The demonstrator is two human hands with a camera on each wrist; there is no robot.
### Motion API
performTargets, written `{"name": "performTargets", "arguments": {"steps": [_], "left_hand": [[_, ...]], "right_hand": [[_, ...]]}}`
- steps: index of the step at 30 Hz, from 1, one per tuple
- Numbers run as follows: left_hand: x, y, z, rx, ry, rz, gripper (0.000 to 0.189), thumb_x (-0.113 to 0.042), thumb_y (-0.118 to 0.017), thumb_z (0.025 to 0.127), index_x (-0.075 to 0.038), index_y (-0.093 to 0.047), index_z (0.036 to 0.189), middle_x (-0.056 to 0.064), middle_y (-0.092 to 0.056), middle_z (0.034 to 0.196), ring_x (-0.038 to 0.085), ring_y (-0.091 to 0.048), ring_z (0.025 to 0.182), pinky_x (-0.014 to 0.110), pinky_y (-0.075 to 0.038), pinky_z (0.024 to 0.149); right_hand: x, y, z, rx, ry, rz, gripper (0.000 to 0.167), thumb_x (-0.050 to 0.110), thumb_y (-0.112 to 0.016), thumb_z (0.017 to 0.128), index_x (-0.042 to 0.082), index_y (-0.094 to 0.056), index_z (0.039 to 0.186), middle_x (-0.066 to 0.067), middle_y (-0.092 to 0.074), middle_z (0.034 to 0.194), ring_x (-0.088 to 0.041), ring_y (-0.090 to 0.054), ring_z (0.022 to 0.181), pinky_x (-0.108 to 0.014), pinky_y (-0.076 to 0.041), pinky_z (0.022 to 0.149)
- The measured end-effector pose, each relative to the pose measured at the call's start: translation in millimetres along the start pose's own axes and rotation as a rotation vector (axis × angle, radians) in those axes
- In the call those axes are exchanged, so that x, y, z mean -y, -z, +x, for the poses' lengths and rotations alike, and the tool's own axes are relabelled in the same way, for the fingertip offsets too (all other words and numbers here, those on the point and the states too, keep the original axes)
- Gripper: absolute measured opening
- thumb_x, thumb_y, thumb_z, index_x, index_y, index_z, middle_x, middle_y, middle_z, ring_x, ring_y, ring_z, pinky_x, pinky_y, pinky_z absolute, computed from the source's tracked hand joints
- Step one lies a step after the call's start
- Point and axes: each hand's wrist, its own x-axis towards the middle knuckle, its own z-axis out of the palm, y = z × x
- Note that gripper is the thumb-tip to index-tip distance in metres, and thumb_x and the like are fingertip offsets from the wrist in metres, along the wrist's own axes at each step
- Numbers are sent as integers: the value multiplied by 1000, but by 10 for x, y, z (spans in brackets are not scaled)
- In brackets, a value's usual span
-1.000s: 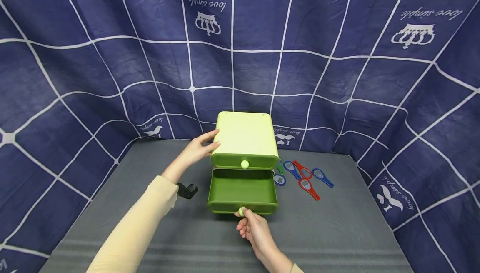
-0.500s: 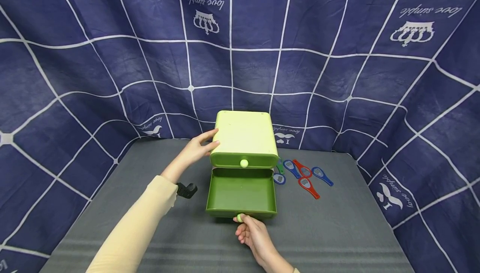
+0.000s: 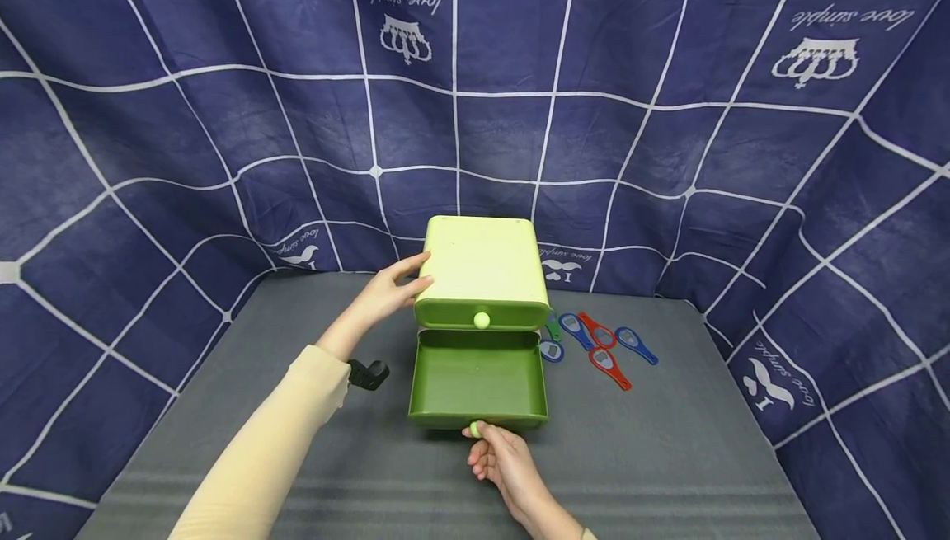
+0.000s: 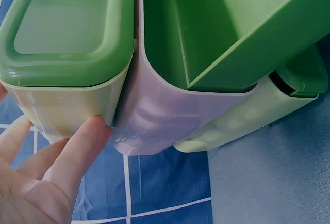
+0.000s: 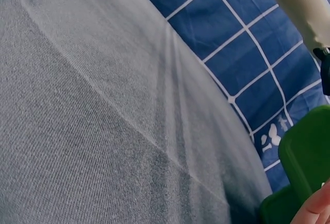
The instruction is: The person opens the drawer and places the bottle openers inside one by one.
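A small stacked drawer cabinet with a pale yellow top stands on the grey cloth. Its middle drawer is pulled far out and shows a bare green inside. My right hand pinches the light green round knob on that drawer's front between thumb and forefinger. In the right wrist view only a bit of the right fingers shows at the corner. Spread fingers of my left hand rest against the left side of the top tier. The left wrist view shows the lilac middle tier beside the left fingertips.
Right of the cabinet lie several flat paddle-shaped pieces with handles: a red one, a blue one and a green one among them. A black wrist device is on my left wrist. A blue checked curtain hangs behind.
The middle drawer has slid a little farther out toward me, with the right hand on its knob, and then stopped. My left hand stays on the cabinet's side.
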Motion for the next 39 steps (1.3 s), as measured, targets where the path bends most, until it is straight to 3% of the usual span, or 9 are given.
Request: {"name": "performTargets", "arguments": {"steps": [7, 13, 16, 19, 23, 25, 29, 34, 39], "left_hand": [[6, 32, -4, -8, 8, -2, 62, -31, -58, 101, -17, -33, 156, 11, -30, 161, 32, -33, 146, 49, -50, 103], [29, 38, -17, -6, 5, 2, 62, -31, -58, 101, -16, -33, 156, 12, -30, 161, 32, -33, 146, 48, -50, 103], [37, 47, -26, -8, 6, 4, 62, -32, -58, 101, -17, -33, 155, 12, -31, 160, 32, -33, 146, 47, -51, 102], [38, 65, -28, -19, 3, 9, 62, -32, -59, 100, -17, -33, 155, 13, -32, 160, 33, -33, 146, 48, -50, 103], [29, 65, -20, -14, 2, 14, 63, -33, -58, 100, -17, -32, 156, 13, -31, 160, 33, -32, 146, 48, -49, 104], [24, 58, -16, -10, 7, 22, 63, -32, -58, 101, -16, -31, 156, 14, -31, 160, 33, -32, 146, 48, -50, 104], [-30, 50, -37, -1, 24, 6, 62, -28, -57, 101, -13, -31, 156, 17, -30, 160, 35, -32, 145, 49, -49, 104], [-235, 29, -137, 20, 29, -14, 61, -22, -57, 102, -7, -31, 155, 23, -32, 157, 39, -34, 144, 50, -49, 104], [-328, 13, -187, 18, 21, 6, 60, -22, -55, 102, -6, -32, 154, 25, -33, 155, 40, -37, 142, 49, -50, 104]], "right_hand": [[38, 72, 12, 108, -40, -61, 56, 39, -54, 100, -10, -57, 125, 6, -64, 72, -3, -56, 60, -16, -50, 58], [284, 309, -161, 363, -71, -195, 50, 31, -53, 102, -13, -57, 125, 4, -73, 85, 0, -63, 67, -15, -54, 60], [551, 495, -264, 483, -15, -237, 43, 24, -51, 104, -14, -59, 121, 4, -74, 91, -1, -65, 73, -16, -56, 64], [843, 716, -285, 494, 83, -260, 33, 19, -47, 105, -9, -61, 117, 3, -73, 95, -4, -67, 77, -19, -57, 69], [1134, 1083, -154, 317, 182, -235, 23, 17, -45, 106, 8, -65, 112, 5, -72, 94, -6, -67, 79, -20, -58, 72], [1203, 1272, -22, 165, 215, -189, 20, 18, -47, 106, 15, -66, 109, 6, -71, 91, -5, -66, 79, -19, -57, 71], [1198, 1599, 301, -206, 275, -162, 18, 21, -59, 101, 9, -64, 113, 8, -70, 87, -4, -66, 77, -19, -57, 72], [1015, 1974, 611, -532, 258, -420, 44, 26, -69, 95, -2, -58, 127, 13, -70, 91, 2, -64, 81, -17, -54, 74], [792, 2220, 743, -610, 177, -698, 49, 27, -71, 92, 1, -58, 131, -14, -67, 121, -11, -64, 100, -19, -51, 80]]}}
